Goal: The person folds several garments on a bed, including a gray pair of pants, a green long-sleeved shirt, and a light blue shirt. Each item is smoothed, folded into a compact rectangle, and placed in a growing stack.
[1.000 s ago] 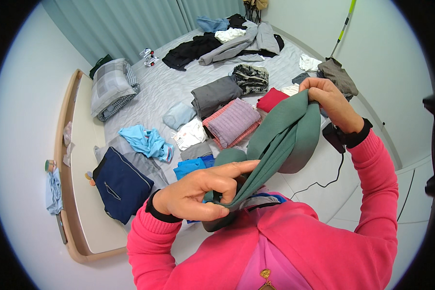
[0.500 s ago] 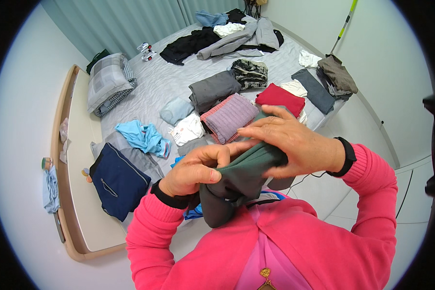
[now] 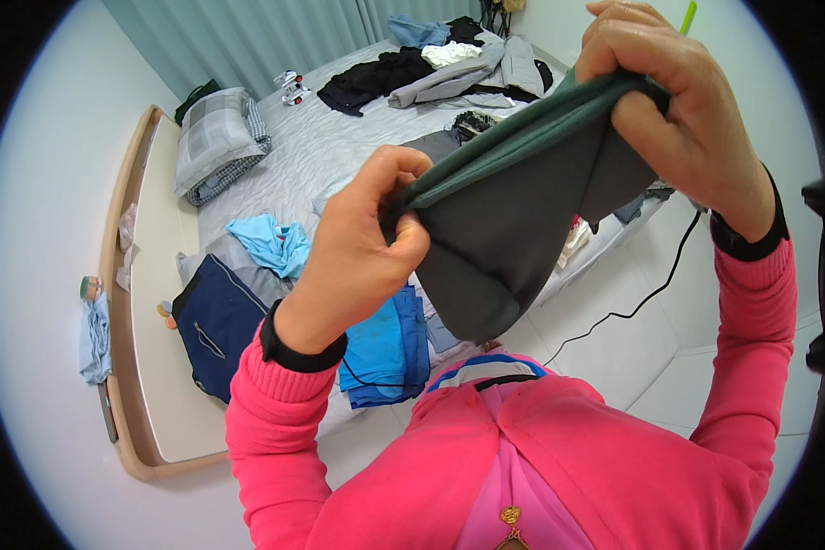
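A dark grey-green garment is stretched between my two raised hands, above the near part of the bed. My left hand pinches one end of its folded edge between thumb and fingers. On the right and higher up, my right hand grips the other end. The edge slants upward to the right, and the rest of the cloth hangs down in a rounded fold. Whether it is a top or trousers I cannot tell. Below my left hand lie folded bright blue clothes.
On the bed lie a navy garment, a light blue garment, black clothes and a grey jacket. A pillow rests by the headboard. A black cable crosses in front of the floor.
Both hands have risen and moved apart, my right hand going far up and right. The garment, bunched close before, is now spread out between them and covers the folded piles behind.
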Demonstrator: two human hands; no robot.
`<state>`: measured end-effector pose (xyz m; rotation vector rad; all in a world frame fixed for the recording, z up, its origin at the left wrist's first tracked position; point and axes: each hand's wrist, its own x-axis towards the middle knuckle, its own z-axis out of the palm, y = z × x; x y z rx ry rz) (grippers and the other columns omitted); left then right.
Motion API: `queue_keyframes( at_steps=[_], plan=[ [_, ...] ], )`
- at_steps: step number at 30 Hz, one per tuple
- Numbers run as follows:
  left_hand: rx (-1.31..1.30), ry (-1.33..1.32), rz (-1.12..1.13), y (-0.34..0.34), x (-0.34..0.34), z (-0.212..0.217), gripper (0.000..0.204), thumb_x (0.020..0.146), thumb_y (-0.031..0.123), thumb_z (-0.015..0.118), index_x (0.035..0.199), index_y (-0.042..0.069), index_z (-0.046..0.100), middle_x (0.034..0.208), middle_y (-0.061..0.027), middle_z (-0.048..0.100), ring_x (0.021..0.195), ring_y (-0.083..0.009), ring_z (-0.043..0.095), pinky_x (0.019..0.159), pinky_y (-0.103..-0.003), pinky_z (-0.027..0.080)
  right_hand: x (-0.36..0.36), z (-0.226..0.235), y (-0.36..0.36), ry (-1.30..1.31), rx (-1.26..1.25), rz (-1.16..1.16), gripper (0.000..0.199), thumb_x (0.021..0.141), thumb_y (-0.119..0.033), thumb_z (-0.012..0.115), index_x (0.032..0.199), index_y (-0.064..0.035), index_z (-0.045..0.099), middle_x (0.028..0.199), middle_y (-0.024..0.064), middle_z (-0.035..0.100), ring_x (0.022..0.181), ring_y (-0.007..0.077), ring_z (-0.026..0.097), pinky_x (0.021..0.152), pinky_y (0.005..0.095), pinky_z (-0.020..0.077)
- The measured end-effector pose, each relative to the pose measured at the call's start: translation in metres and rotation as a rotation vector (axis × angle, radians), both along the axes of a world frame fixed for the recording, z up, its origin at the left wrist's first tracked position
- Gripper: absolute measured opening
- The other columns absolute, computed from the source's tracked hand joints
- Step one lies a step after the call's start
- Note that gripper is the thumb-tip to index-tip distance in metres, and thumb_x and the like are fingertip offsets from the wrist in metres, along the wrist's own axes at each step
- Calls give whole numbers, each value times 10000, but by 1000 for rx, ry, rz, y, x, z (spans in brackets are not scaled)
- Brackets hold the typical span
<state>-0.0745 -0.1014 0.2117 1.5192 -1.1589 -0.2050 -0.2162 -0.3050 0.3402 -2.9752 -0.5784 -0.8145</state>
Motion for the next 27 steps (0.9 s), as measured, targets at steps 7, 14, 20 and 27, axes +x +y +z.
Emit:
queue_keyframes(
  at_steps=[7, 14, 20, 27],
  plan=[
    [29, -94, 63, -5, 13, -32, 183, 749, -24, 506, 923, -10, 562, 766, -91, 540, 677, -158, 499, 649, -283, 422, 6, -2, 19, -241, 151, -302, 118, 675, -11, 477, 724, 16, 581, 637, 102, 542, 596, 204, 500, 638, 314, 430],
    [-245, -101, 277, -5, 7, -108, 263, 781, 8, 632, 1025, 23, 535, 951, -76, 560, 788, -147, 517, 690, -266, 421, -5, 13, -32, -134, 231, -410, 117, 797, -47, 468, 805, 0, 575, 701, 59, 549, 641, 121, 497, 647, 272, 423],
    [295, 940, -359, 8, -28, -141, 497, 994, 446, 359, 1199, 30, 537, 1101, -80, 592, 937, -172, 555, 805, -286, 439, -17, 15, -82, -109, 116, -393, 175, 888, -132, 406, 927, -34, 545, 791, 26, 492, 732, 81, 471, 711, 220, 386],
    [-352, 1224, -631, -2, -30, -146, 323, 917, 229, 579, 1165, 25, 543, 1184, -95, 567, 1065, -170, 525, 961, -313, 384, -22, 5, -66, -21, 229, -354, 177, 880, -125, 390, 885, -33, 541, 779, 31, 507, 733, 91, 495, 706, 212, 395]
  ],
)
